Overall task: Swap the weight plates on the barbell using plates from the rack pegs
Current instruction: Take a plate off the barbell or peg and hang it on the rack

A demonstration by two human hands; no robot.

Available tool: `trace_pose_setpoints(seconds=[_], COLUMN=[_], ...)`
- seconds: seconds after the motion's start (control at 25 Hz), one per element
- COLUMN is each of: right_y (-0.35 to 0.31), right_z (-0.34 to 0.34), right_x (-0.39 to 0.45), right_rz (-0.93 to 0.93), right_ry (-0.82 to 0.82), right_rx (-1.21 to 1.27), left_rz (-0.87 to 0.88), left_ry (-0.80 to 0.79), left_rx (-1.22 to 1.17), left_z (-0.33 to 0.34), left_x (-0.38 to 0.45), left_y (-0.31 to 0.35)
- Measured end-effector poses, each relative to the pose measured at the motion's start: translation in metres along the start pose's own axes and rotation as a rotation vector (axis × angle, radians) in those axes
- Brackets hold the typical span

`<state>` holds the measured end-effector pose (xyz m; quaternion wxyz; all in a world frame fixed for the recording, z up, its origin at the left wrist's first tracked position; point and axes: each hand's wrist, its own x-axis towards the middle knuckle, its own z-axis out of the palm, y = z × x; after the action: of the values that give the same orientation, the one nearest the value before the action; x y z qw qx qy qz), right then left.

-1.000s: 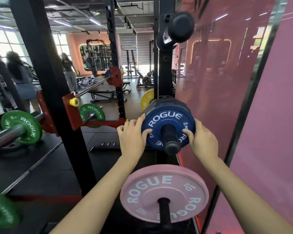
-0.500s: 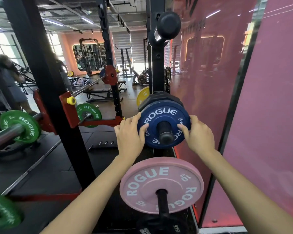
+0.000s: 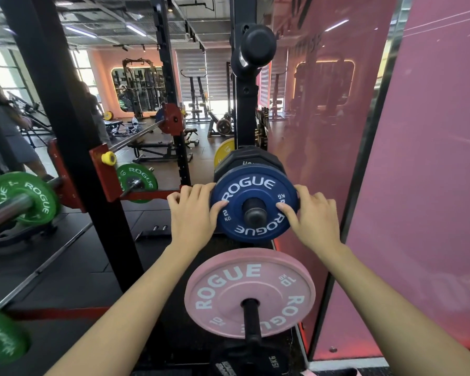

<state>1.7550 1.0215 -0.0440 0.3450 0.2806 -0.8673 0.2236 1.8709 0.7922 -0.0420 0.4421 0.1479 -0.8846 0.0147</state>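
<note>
Blue plate: a round blue rubber-coated weight plate (image 3: 254,202) with white ROGUE lettering sits on a black rack peg (image 3: 254,214), whose rounded end pokes through its centre hole. It lies between the two hands, in front of a thicker black plate (image 3: 244,160) on the same peg.
Left hand: the left hand (image 3: 192,213) is at the plate's 9 o'clock edge. Its fingers curl around the rim, and the thumb presses on the face near the 2 KG mark. It is half closed, gripping the plate.
Right hand: the right hand (image 3: 311,215) is at the plate's 3 o'clock edge, fingers wrapped behind the rim and thumb laid on the face beside the peg. It too is half closed, clasping the plate.
Pink plate: a larger round pink weight plate (image 3: 250,291) with white ROGUE lettering hangs on a lower black peg at 6 o'clock from the blue one, just below both wrists and touched by neither hand.
Lowest plate: a black plate marked 15KG (image 3: 248,360) shows partly at the bottom edge, under the pink one.
Barbell: a steel barbell (image 3: 8,210) lies at 9 o'clock, well apart from the hands, carrying a round green ROGUE plate (image 3: 31,198) on its sleeve. Its far end shows another green plate (image 3: 137,181) beyond the red rack hook (image 3: 105,175).
Rack: a black steel upright (image 3: 65,131) stands between the barbell and the pegs.
Wall: a glossy pink panel (image 3: 432,172) runs close beside the right forearm.
</note>
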Motion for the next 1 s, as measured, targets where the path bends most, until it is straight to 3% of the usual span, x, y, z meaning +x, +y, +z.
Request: trace_pose_setpoints(seconds=[0.2, 0.4, 0.56, 0.8, 1.0], right_y=[-0.004, -0.013, -0.026, -0.062, -0.101], right_z=[-0.006, -0.035, -0.058, -0.085, -0.104], right_x=[-0.005, -0.031, -0.076, -0.135, -0.149], right_rz=[0.033, 0.010, 0.025, 0.032, -0.012], right_ry=[-0.008, -0.006, -0.081, -0.086, -0.074], right_rx=[0.059, -0.017, -0.089, -0.099, -0.039], left_rz=[-0.099, -0.074, 0.002, -0.040, -0.066], left_ry=[-0.052, -0.068, -0.074, -0.161, -0.107], left_rx=[-0.125, -0.244, -0.249, -0.246, -0.206], left_z=[-0.011, -0.035, -0.059, -0.097, -0.145], left_x=[-0.001, -0.020, -0.054, -0.115, -0.142], left_y=[0.007, 0.000, 0.000, -0.016, -0.038])
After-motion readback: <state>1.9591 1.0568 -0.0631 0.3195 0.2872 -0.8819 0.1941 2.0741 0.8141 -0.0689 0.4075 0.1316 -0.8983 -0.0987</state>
